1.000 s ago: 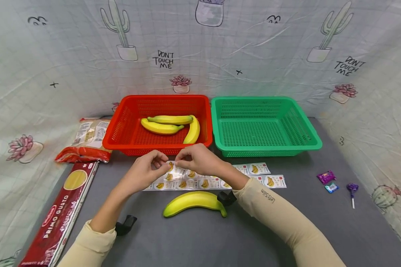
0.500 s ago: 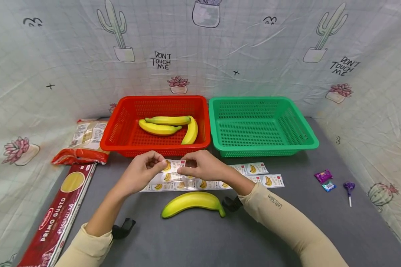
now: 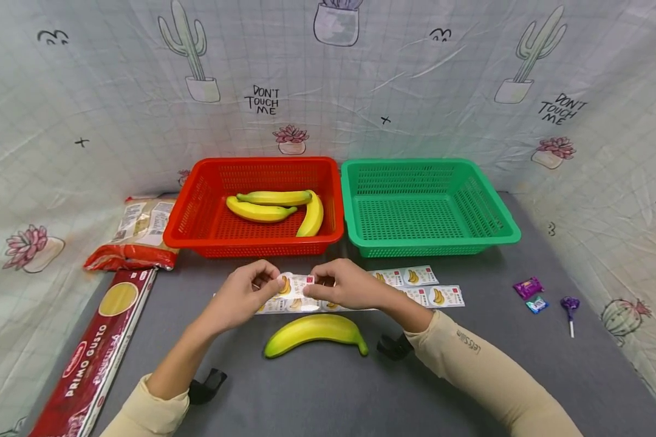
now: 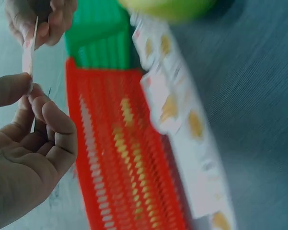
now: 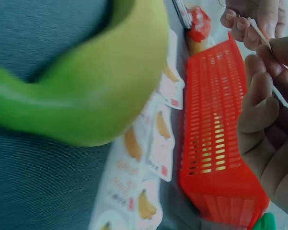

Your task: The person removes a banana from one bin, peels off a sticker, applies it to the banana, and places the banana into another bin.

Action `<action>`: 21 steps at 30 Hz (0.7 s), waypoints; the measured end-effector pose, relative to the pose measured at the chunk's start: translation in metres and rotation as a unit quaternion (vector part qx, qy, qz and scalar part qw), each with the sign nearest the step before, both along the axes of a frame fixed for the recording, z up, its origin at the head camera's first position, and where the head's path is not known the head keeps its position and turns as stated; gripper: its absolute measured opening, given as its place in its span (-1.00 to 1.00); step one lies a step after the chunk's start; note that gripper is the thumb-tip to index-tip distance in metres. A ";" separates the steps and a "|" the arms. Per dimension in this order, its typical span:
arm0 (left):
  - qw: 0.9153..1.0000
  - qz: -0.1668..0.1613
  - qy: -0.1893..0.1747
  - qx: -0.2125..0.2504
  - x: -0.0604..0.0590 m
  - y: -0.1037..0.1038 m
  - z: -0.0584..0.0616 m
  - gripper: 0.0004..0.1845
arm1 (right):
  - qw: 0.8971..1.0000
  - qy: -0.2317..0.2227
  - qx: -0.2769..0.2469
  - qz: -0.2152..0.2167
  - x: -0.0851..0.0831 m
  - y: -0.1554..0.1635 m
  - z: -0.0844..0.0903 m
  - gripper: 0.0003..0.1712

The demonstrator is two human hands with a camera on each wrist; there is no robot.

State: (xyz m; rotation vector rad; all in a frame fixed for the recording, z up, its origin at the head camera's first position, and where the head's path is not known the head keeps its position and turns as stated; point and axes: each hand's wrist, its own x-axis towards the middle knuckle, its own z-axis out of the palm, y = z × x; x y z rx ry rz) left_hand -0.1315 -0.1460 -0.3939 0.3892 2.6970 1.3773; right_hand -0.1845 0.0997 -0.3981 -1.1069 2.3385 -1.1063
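Above banana [image 3: 315, 331], both hands pinch sticker [image 3: 295, 284]

Both forearms reach forward in beige sleeves and angle inward, so the hands meet at the middle, raised a little above the worktop. The left hand [image 3: 244, 295] has thumb and forefinger pinched together, the other fingers curled beneath. The right hand [image 3: 343, 285] mirrors it, fingertips pinched and facing the left hand's, knuckles up.

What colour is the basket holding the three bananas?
Red; the slatted plastic basket shows best in the head view.
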 end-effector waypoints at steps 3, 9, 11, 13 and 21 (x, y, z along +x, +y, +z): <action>1.000 -0.022 -0.004 0.011 0.009 0.008 -0.008 -0.88 | 0.999 0.032 0.021 0.005 0.010 0.007 -0.006 -0.70; 0.999 -0.050 0.002 -0.019 0.025 0.022 -0.028 -0.91 | 0.993 0.090 0.080 -0.014 0.031 0.016 -0.020 -0.65; 0.997 -0.053 0.015 -0.045 0.029 0.026 -0.033 -0.90 | 0.992 0.093 0.084 -0.029 0.037 0.019 -0.025 -0.66; 0.996 -0.050 0.029 -0.071 0.033 0.031 -0.037 -0.88 | 0.991 0.090 0.082 -0.047 0.043 0.023 -0.029 -0.69; 0.989 -0.033 0.055 -0.135 0.039 0.047 -0.049 -0.82 | 0.986 0.095 0.084 -0.110 0.056 0.027 -0.044 -0.72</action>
